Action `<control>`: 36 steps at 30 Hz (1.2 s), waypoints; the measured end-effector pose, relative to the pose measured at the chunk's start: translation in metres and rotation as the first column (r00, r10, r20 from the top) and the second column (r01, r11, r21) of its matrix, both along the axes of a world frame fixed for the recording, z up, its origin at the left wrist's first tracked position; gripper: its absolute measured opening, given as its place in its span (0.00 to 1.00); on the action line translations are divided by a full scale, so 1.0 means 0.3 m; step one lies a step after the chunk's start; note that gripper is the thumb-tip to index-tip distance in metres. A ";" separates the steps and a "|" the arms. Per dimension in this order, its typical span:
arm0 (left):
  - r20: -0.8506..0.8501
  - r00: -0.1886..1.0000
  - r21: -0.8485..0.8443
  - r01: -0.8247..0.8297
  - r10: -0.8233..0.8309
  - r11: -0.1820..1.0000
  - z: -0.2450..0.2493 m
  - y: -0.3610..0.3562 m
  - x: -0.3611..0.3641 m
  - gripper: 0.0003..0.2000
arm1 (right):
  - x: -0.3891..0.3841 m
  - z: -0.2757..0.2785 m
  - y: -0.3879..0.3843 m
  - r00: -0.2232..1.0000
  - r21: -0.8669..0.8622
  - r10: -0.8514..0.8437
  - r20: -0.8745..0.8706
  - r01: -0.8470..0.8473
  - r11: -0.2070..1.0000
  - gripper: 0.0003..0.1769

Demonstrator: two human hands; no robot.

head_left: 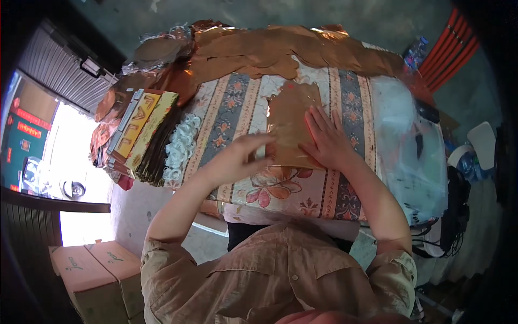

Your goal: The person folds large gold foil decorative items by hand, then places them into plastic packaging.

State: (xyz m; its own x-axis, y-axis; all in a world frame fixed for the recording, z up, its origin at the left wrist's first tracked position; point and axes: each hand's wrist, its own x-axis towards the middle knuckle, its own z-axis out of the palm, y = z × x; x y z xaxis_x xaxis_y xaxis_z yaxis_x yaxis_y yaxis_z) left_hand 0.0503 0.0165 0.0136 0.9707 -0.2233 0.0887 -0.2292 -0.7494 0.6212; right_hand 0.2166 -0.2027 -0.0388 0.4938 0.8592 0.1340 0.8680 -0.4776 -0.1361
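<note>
A shiny brown foil-like sheet [294,127] with a wavy, cut-out top edge lies on the flower-patterned tablecloth [259,189] in front of me. My right hand [328,141] rests flat on its right side, fingers stretched out. At its left edge is my left hand [237,155], thumb and fingers apart with a gap between them, the fingertips right at the edge. Left of that hand stands a row of folded printed pieces [144,129] with "FALL" lettering on the front one. White curled ribbons [182,143] lie beside the row.
More brown sheets [243,51] cover the table's far side. Clear plastic bags [410,156] are piled at the right, near a plastic bottle [416,53] and a red slatted chair [450,48]. Cardboard boxes [97,264] stand on the floor at the lower left, by an open doorway.
</note>
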 end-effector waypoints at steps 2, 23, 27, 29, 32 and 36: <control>-0.093 0.980 -0.146 -0.186 0.173 0.972 0.009 0.046 0.053 0.16 | 0.008 -0.019 -0.001 1.000 0.013 0.014 0.016 -0.014 1.000 0.44; 0.357 0.932 0.284 -0.047 -0.061 0.958 -0.104 0.117 0.197 0.12 | 0.004 -0.017 -0.003 0.999 -0.010 -0.001 0.033 0.001 1.000 0.43; 0.380 0.921 0.253 -0.021 -0.079 0.967 -0.110 0.121 0.202 0.12 | 0.003 -0.002 -0.001 1.000 -0.022 -0.001 0.026 0.002 1.000 0.42; 0.373 0.924 0.254 -0.011 -0.087 0.967 -0.111 0.125 0.208 0.12 | 0.000 0.005 0.000 1.000 -0.031 -0.004 0.016 0.005 1.000 0.42; 0.380 0.920 0.248 0.000 -0.097 0.969 -0.116 0.127 0.215 0.13 | 0.006 -0.010 -0.003 1.000 -0.013 -0.001 0.009 0.001 1.000 0.43; 0.378 0.921 0.224 0.009 -0.096 0.974 -0.123 0.130 0.234 0.14 | 0.005 -0.012 -0.003 1.000 0.012 -0.003 -0.007 0.004 1.000 0.44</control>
